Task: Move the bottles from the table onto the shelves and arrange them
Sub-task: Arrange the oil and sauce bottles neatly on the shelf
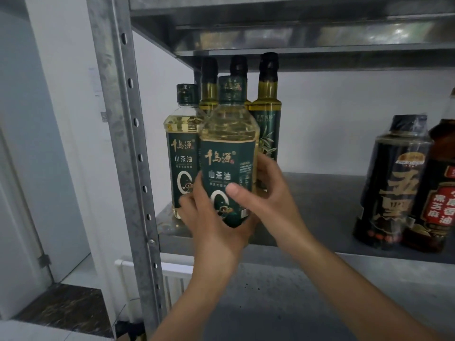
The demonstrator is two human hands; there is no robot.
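Bottle, gripped low by left hand and right hand; best lowered upright beside the matching bottle left of the grip.

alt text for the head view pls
The left hand and right hand grip a green-labelled oil bottle at a metal shelf, beside a matching bottle. Taller green bottles stand behind; dark bottles stand at the right.

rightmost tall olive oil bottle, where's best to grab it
Take the olive oil bottle round its labelled body from the right: bare shelf lies there, other bottles crowd its left, and the upper shelf sits close above its cap.
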